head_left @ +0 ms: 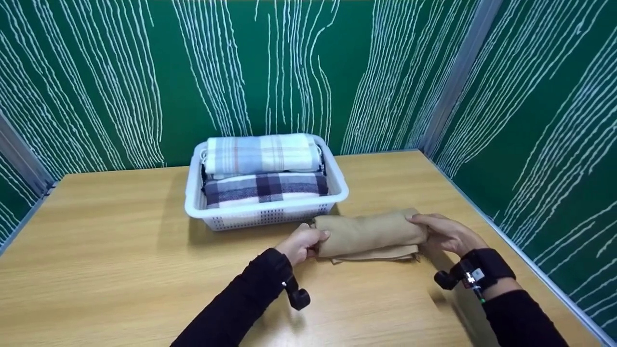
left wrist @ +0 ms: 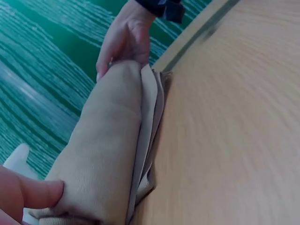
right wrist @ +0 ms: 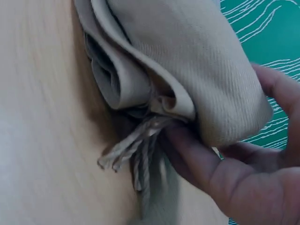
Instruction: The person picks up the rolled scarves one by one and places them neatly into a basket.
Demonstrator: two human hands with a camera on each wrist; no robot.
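A beige fringed scarf (head_left: 368, 233), folded into a thick roll, lies lengthwise between my two hands near the basket. My left hand (head_left: 300, 244) grips its left end, with the thumb on top of the cloth (left wrist: 101, 140). Around the right end, my right hand (head_left: 449, 234) has its thumb above and fingers tucked beneath. In the right wrist view, twisted tassels (right wrist: 140, 147) hang from the folded layers beside the fingers of the right hand (right wrist: 248, 187). A loose flap shows under the roll along its near side.
Just behind the scarf stands a white plastic basket (head_left: 267, 210). Inside it lie a light blue-and-white plaid cloth (head_left: 262, 154) and a dark purple-and-white checked one (head_left: 267, 188). Green panels with white streaks (head_left: 308, 72) rise behind and beside the wooden table (head_left: 120, 270).
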